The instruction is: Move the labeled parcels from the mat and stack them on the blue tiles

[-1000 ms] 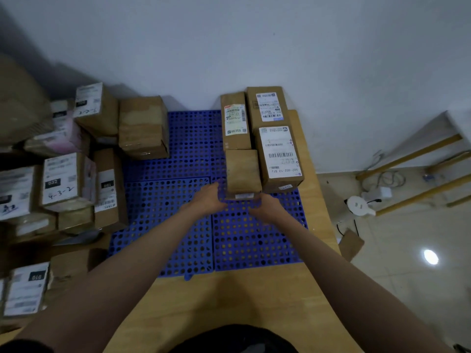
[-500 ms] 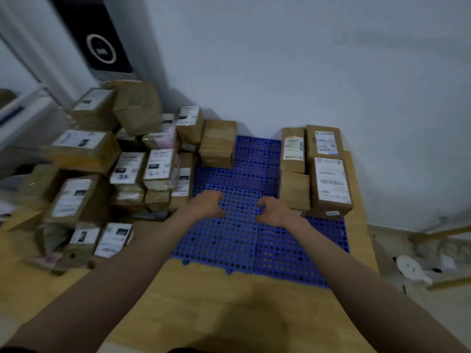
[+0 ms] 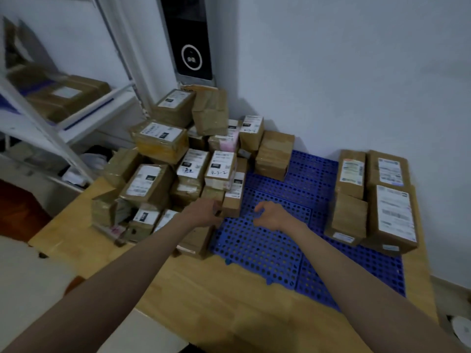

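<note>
Both hands reach for the next parcel: the left hand (image 3: 204,212) touches a small box (image 3: 232,200) mid-frame, fingers hidden, the right hand (image 3: 270,216) loosely curled, holding nothing, and next comes a two-handed grab.

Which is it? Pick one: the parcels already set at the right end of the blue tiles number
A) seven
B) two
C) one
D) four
D: four parcels sit grouped on the blue tiles by the wall, two behind and two in front.
</note>
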Demonstrator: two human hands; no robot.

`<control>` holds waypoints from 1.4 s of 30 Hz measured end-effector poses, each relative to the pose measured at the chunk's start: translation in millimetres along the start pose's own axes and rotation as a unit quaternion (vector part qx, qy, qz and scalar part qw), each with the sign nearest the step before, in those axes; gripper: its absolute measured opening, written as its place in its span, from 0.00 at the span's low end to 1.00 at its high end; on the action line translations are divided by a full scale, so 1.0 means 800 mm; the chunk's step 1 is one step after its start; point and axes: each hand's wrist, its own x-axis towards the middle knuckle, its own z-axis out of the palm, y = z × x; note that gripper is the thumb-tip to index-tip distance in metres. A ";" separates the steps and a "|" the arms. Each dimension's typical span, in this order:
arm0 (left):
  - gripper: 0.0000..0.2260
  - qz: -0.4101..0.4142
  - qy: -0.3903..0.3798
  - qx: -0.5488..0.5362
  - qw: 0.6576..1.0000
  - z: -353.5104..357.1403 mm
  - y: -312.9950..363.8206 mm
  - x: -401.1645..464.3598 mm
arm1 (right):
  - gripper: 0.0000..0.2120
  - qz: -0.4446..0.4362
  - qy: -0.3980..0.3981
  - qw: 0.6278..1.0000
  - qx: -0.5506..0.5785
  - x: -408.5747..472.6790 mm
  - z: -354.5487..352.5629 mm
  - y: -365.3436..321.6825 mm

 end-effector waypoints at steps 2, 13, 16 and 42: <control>0.21 -0.014 0.005 -0.015 1.000 -0.005 -0.022 0.005 | 0.21 -0.009 -0.004 1.000 -0.002 0.015 0.007 -0.020; 0.32 -0.084 0.084 -0.070 0.990 -0.048 -0.112 0.090 | 0.34 0.031 0.116 0.987 0.105 0.101 0.030 -0.102; 0.40 -0.135 0.128 -0.105 0.977 -0.051 -0.124 0.115 | 0.32 0.066 0.169 0.977 0.110 0.126 0.033 -0.120; 0.49 -0.192 0.150 -0.353 0.903 -0.027 -0.143 0.179 | 0.55 0.180 0.259 0.931 0.185 0.222 0.046 -0.184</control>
